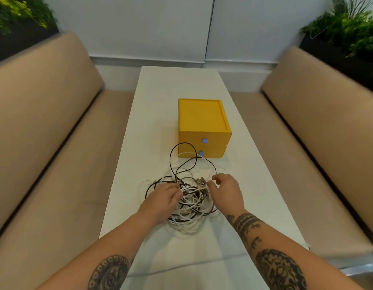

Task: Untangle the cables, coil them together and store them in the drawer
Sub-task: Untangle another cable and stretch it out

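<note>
Near edge: L hand (163, 197) has fingers curled into the cables (188, 214), gripping white strands; R hand (225, 190) pinches a thin strand at the tangle's right side. Black & white cables lie heaped mid-worktop (181, 84), one black loop (182, 155) reaching the yellow drawer unit (202, 122) just behind, both drawers closed. Tan benches (45, 122) on either side

A long white table (181, 86) runs from 6 toward 12 o'clock and stops just short of a pale panelled wall (139, 24). A tan cushioned bench (45, 126) sits at 9 o'clock and a matching bench (319, 126) at 3. Behind their backrests, a dark planter (16, 36) of leafy greenery stands at 10 o'clock and another planter (336, 53) at 2. The light is soft and even.
</note>
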`<state>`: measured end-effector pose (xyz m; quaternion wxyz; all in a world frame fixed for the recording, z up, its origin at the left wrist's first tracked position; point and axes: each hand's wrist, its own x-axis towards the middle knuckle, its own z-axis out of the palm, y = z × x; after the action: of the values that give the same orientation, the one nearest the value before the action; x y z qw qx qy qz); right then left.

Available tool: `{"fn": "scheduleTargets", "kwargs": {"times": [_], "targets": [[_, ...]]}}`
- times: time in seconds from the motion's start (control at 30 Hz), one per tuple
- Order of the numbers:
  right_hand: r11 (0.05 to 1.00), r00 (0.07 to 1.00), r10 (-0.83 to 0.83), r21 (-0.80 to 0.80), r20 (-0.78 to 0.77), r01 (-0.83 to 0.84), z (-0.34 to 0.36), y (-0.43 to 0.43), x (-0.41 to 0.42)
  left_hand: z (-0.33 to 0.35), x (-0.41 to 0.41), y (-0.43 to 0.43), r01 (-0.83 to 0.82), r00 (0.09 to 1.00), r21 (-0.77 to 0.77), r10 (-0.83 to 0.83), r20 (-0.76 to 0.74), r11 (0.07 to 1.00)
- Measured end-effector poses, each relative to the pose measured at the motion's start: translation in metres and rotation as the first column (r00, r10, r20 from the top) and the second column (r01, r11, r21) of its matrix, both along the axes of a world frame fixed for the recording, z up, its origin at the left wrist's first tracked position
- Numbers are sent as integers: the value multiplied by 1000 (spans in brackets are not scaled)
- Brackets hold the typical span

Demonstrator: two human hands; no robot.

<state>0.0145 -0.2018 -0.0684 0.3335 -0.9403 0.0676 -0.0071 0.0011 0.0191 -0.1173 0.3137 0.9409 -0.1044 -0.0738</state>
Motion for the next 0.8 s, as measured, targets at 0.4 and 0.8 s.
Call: {"fn": "scheduleTargets", "kwargs": {"times": [0.4, 0.8], "targets": [[987, 996, -34, 157, 80, 21, 34, 16, 12, 12, -7, -14, -80, 992, 86, 71, 107, 993], [347, 970, -64, 906, -233, 240, 137, 40, 28, 101, 1, -41, -184, 968, -535, 247, 49, 825]]}}
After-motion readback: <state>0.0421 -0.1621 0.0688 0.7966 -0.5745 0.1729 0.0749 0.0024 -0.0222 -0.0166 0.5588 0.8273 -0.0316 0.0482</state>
